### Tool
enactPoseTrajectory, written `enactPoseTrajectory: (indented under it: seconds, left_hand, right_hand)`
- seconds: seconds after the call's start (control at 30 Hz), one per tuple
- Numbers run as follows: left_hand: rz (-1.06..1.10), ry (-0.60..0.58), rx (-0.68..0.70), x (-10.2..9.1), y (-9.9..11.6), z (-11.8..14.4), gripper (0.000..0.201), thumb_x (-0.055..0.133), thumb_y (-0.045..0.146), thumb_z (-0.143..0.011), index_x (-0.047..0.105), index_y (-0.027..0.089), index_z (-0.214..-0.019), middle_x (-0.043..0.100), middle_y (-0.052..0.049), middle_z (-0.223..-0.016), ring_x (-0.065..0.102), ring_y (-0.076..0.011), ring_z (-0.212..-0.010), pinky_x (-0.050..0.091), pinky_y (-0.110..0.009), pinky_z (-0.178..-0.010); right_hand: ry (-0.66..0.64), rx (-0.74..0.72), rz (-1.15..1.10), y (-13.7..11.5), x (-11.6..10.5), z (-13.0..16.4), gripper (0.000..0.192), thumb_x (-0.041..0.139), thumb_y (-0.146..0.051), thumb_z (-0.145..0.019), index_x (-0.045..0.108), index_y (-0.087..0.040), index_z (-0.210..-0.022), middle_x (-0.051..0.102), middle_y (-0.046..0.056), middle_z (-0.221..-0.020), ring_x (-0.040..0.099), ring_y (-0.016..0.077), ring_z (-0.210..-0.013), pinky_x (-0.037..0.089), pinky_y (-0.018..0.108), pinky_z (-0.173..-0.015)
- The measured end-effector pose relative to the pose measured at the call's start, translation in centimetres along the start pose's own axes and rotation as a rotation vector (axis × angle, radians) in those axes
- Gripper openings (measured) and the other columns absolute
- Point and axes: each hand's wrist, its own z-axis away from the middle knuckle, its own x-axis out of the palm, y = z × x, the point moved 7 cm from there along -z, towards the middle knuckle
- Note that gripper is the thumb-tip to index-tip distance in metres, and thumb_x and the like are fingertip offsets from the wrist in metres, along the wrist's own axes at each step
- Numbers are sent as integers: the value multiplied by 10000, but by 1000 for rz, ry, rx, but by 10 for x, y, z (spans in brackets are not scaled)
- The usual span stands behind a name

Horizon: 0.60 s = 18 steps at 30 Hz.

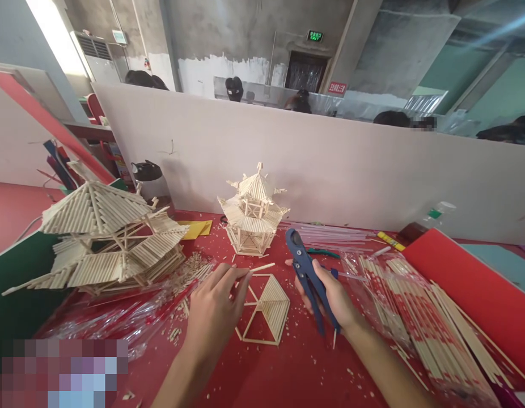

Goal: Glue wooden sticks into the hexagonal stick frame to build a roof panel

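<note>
Between the thumb and fingers of my left hand (217, 297) is a short wooden stick (262, 267), its free end pointing right. Under it on the red table lies a six-sided wooden roof frame (262, 342), partly filled with sticks on its right side and bare on its left. My right hand (330, 294) grips a blue hand cutter (305, 266) by its handles, the head pointing up and away. A small two-tiered stick pavilion (253, 218) stands just behind the frame. A larger stick pavilion (113, 238) sits at the left.
Bundles of wooden sticks (432, 323) in plastic lie at the right, beside a red board (479, 300). Cut scraps (192, 272) and clear plastic wrap (118, 317) spread at left. A glue stick (390, 241) lies at the back. A pale partition (330, 164) closes the far edge.
</note>
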Motion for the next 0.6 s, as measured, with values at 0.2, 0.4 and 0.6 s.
enactPoseTrajectory:
  seconds: [0.2, 0.4, 0.6]
  left_hand:
    - [-18, 53, -16, 9, -10, -1, 170, 582, 269, -1025, 709, 206, -932, 656, 28, -785, 601, -87, -641, 443, -210, -664]
    - [-75, 29, -21, 19, -21, 6, 165, 584, 259, -1023, 716, 207, -938, 687, 19, -806, 610, -88, -633, 452, -212, -656]
    - [-138, 19, 27, 21, -17, 10, 148, 592, 226, -1015, 709, 211, -924, 676, 23, -776, 635, -98, -669, 447, -210, -647]
  right_hand:
    - [-31, -81, 939, -42, 3, 0, 585, 341, -685, -1030, 704, -228, -1060, 729, 62, -871, 689, 268, -825, 534, 402, -778]
    - [-217, -37, 1280, -35, 18, 12, 569, 304, -584, -1070, 617, -239, -1395, 669, 135, -1385, 611, 380, -1277, 430, 570, -1063]
    - [-321, -4, 1211, -29, 32, 21, 527, 305, -573, -1079, 627, -307, -1400, 679, 91, -1386, 611, 359, -1295, 340, 628, -1157]
